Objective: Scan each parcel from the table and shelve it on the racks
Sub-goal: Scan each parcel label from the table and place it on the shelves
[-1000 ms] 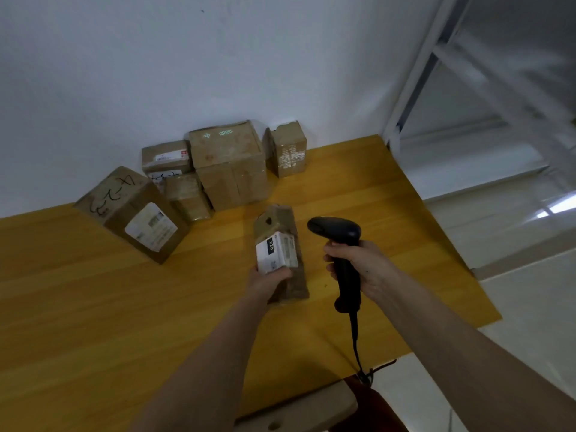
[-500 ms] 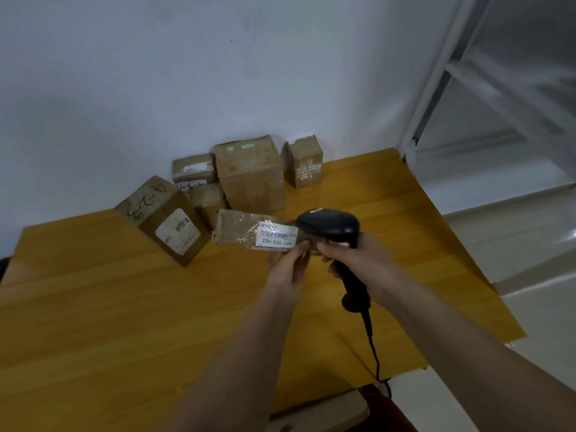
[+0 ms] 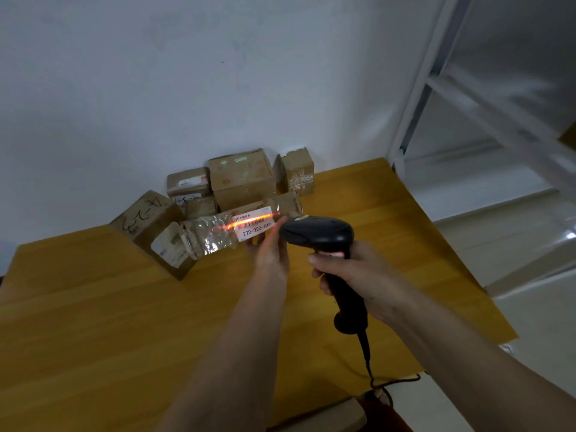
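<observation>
My left hand (image 3: 270, 254) holds a long taped cardboard parcel (image 3: 215, 232) level above the wooden table (image 3: 93, 307), its white label facing me. A red scan line runs across that label. My right hand (image 3: 358, 272) grips the handle of a black barcode scanner (image 3: 318, 233), whose head sits just right of the label. The scanner's cable hangs down past the table's front edge. Several more cardboard parcels (image 3: 241, 179) stand piled against the wall behind.
A larger tilted box (image 3: 149, 226) with handwriting lies left of the held parcel. A white metal rack (image 3: 486, 113) stands to the right of the table. The top of a wooden chair (image 3: 330, 416) shows at the bottom edge.
The parcel was lifted from the table and turned level with its label toward me. The scanner moved up to it and a red scan line now lights the label.
</observation>
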{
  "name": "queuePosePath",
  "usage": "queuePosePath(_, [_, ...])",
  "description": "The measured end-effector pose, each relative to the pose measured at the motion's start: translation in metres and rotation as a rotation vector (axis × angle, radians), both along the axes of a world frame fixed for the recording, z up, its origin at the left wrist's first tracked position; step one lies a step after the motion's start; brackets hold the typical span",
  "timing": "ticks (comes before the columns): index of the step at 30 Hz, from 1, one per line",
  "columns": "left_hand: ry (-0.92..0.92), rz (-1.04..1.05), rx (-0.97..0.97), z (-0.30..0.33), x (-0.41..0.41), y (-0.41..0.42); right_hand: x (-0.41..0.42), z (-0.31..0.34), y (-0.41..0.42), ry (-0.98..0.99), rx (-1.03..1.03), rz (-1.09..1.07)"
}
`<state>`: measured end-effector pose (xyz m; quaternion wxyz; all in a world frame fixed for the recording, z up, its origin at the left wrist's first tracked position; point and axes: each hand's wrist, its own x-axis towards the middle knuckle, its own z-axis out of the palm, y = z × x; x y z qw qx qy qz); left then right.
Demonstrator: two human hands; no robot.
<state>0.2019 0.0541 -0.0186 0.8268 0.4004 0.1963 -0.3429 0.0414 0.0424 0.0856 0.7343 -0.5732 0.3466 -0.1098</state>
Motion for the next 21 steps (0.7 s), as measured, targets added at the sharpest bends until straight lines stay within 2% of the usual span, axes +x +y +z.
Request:
queuePosePath(13, [-0.107, -0.077, 0.030, 0.002, -0.001, 0.000, -0.006, -0.004, 0.007, -0.033, 0.015, -0.053])
queuePosePath(16, [-0.232, -0.205, 0.091, 0.001, -0.008, 0.002, -0.013, -0.003, 0.007, -0.033, 0.022, -0.072])
queuePosePath(21, [-0.355, -0.585, 0.190, 0.006, -0.026, 0.004, -0.039, 0.002, 0.002, -0.005, -0.010, -0.172])
